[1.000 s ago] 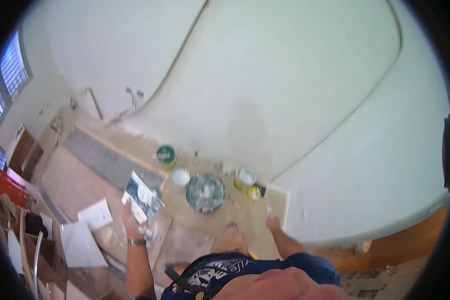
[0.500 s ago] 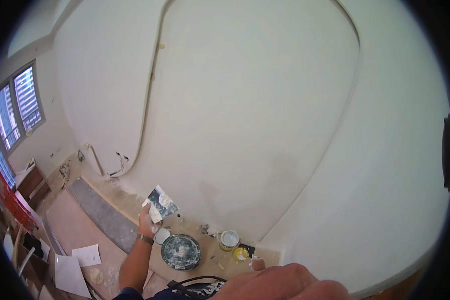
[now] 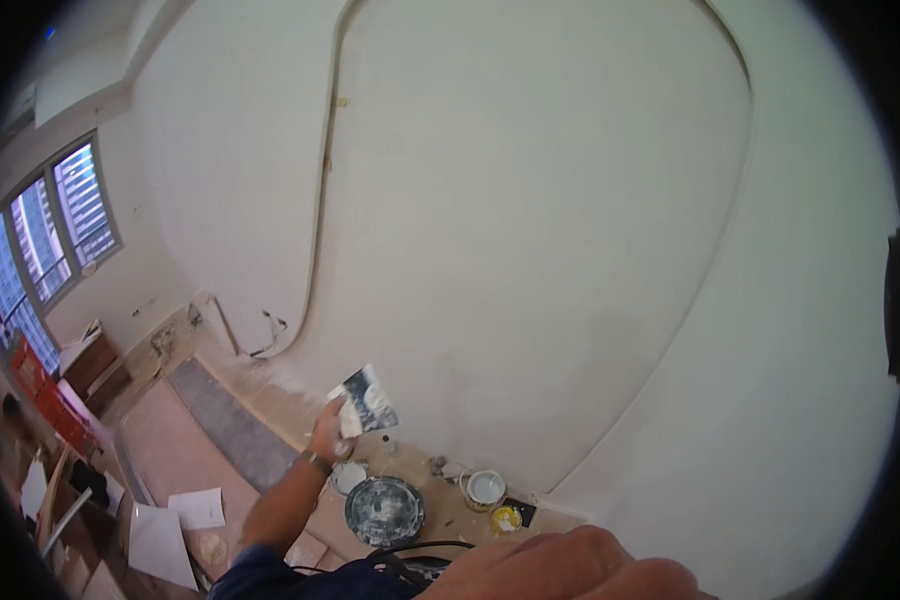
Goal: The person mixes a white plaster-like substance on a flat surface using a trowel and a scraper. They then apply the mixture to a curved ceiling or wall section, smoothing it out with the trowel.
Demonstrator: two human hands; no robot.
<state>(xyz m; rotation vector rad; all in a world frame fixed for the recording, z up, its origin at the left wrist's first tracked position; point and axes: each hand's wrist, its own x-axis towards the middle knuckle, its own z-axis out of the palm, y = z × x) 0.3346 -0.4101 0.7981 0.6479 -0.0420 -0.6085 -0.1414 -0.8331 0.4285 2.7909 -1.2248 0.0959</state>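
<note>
Lower left of centre, my left hand grips the near edge of a flat rectangular putty board, dark-faced and smeared with white putty. The board is tilted, in front of the foot of the white wall. At the bottom edge, very close, is my right hand, its knuckles bent and fingers curled in. What it holds, if anything, is hidden. Below my left hand stands a round dark bucket lid, streaked with white, beside a small white-filled container.
An open pail and a yellow tub stand by the wall base. Boards, including a long grey strip, lie at the left near white sheets. A red object and windows are farther left. Curved grooves cross the wall.
The view has shifted, so the wall, buckets and windows sit further right and slightly lower. My left hand still holds the putty board, now tilted a little differently. My right hand looks nearly unchanged.
</note>
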